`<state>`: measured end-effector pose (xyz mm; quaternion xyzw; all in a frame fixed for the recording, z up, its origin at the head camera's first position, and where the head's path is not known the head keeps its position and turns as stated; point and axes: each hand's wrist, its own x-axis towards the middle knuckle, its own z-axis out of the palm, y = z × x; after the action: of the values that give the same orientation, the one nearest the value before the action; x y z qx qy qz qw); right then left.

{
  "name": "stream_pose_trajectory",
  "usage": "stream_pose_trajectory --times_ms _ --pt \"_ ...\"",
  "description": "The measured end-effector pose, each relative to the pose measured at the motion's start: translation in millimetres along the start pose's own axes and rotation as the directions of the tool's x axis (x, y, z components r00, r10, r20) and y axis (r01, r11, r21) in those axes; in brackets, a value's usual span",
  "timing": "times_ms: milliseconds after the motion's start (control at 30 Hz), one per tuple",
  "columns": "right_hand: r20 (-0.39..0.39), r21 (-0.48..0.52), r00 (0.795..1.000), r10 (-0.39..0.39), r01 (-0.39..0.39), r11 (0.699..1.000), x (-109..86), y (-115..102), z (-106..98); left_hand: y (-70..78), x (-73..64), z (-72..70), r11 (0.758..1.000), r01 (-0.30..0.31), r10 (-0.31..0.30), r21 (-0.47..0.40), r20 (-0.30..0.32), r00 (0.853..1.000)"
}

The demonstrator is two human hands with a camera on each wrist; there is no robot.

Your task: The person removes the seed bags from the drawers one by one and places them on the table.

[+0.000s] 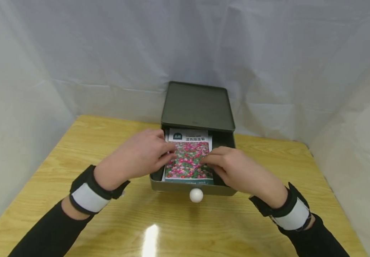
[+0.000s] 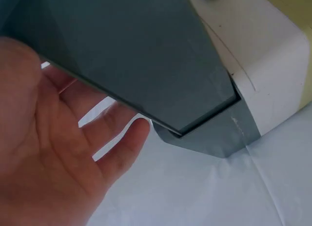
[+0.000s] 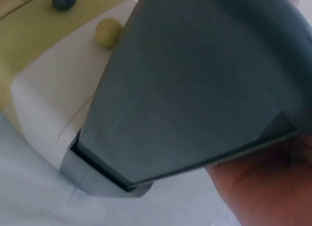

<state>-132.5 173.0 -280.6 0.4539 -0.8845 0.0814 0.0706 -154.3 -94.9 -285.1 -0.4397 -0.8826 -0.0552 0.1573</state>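
A flower seed packet (image 1: 189, 157) with a pink-and-red blossom print lies on top of other paper in a pulled-out dark green drawer (image 1: 193, 187). Over its left side, my left hand (image 1: 141, 153) reaches in with fingertips and thumb at the packet. From the opposite side, my right hand (image 1: 236, 166) has extended fingertips on the printed surface. In the left wrist view, spread fingers (image 2: 105, 123) show beside the drawer's outer wall (image 2: 131, 55). That wall (image 3: 195, 89) hides most of the right hand (image 3: 268, 187) in the right wrist view.
The drawer sits in a green-topped unit (image 1: 199, 107) at the table's back edge, with a white round knob (image 1: 196, 195) in front. Beneath are a white tier (image 3: 53, 89) with a yellow knob (image 3: 108, 32) and a yellow tier (image 3: 34, 45). White sheeting (image 1: 117, 46) surrounds the wooden table (image 1: 114, 221).
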Motion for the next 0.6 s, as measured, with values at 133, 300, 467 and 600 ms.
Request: stream_pose_trajectory --times_ms 133,300,467,600 --pt "-0.015 -0.037 0.997 0.077 -0.078 0.996 0.8 -0.3 1.3 0.3 1.8 -0.7 1.000 -0.003 0.002 0.012 0.062 0.998" --pt "0.039 -0.024 0.992 0.120 -0.119 0.993 0.3 -0.2 4.7 -0.2 2.9 -1.7 0.999 -0.027 0.025 0.023 0.069 0.997" --pt "-0.005 -0.008 0.994 0.108 -0.108 0.994 0.2 0.1 6.7 -1.2 1.1 -1.0 0.999 -0.010 0.010 -0.050 0.002 1.000" --pt "-0.070 0.004 0.992 0.109 -0.109 0.994 -0.1 1.2 8.2 -0.6 0.5 -0.2 0.994 0.017 -0.027 -0.110 -0.091 0.996"
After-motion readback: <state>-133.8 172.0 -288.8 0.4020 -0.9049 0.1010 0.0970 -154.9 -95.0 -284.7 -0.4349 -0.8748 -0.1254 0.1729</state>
